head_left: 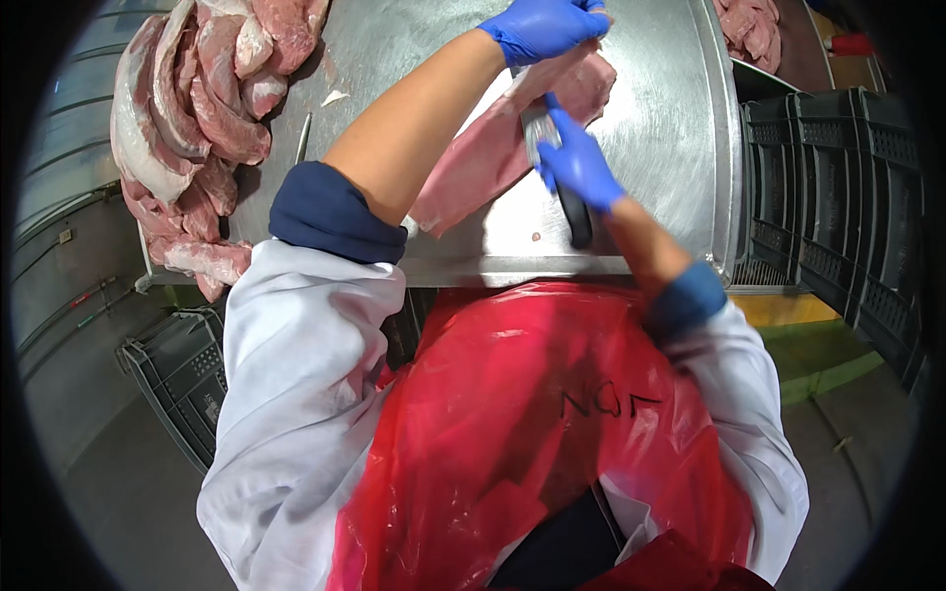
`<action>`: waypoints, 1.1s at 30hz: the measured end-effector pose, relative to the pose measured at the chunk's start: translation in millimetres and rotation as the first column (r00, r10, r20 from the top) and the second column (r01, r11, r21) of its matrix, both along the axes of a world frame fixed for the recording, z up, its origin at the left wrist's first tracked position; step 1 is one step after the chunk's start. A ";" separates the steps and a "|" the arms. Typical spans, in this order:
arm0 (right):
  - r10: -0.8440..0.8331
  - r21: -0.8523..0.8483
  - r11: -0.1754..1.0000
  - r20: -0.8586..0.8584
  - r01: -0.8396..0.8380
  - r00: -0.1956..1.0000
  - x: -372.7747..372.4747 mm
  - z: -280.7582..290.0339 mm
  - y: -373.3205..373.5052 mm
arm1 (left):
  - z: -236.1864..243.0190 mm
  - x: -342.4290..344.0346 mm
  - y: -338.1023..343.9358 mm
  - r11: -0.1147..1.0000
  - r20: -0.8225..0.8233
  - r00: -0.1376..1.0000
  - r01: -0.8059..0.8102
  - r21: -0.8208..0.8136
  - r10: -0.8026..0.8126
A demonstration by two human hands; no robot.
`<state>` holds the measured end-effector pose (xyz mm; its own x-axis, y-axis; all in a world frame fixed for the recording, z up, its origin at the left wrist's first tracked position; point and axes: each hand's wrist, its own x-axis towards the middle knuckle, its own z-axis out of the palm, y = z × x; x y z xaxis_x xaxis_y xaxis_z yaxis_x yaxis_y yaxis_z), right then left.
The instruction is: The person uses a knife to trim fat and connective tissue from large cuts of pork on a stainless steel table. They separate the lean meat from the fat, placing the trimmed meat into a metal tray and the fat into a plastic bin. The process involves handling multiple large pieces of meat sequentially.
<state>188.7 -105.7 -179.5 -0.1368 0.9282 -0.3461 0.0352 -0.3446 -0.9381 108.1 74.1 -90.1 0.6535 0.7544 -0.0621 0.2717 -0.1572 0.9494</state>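
A long pink slab of raw meat point(473, 175) lies slantwise on the metal table, with a pale layer along its upper edge. At its far end my left hand point(547, 32), in a blue glove, is closed on the meat's edge. My right hand point(583, 165), also blue-gloved, grips a black-handled tool point(575, 219) with a flat metal head that sits against the slab. The index finger stretches along that metal part. Blur and the hand hide the tool's exact kind.
Raw meat pieces point(202, 98) are heaped at the table's left. A thin metal piece point(304, 138) and a pale scrap point(335, 98) lie nearby. More meat point(751, 34) shows at the far right. Dark plastic crates point(833, 187) stand beyond the raised table edge point(727, 148); another crate point(177, 369) is lower left.
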 end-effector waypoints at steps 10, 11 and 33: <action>0.080 -0.071 0.994 0.034 -0.078 0.996 -43.6 20.6 -42.1 | 72.4 -33.7 -42.2 0.998 0.253 0.967 0.034 -0.056 -0.019; 0.126 -0.162 0.980 0.051 -0.116 0.991 -47.8 0.4 -13.4 | 81.2 -31.6 -49.2 0.997 0.242 0.970 0.042 -0.060 -0.026; 0.485 0.182 0.809 0.332 -0.559 0.809 -126.3 -5.1 -49.1 | 236.1 -286.4 -94.5 0.994 0.891 0.445 -0.095 -0.050 0.088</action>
<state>62.3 -154.8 -184.5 -0.5672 0.7997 -0.1968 0.3904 0.0507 -0.9193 -178.3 -20.5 146.1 0.2744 0.8114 0.5161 -0.7091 -0.1918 0.6785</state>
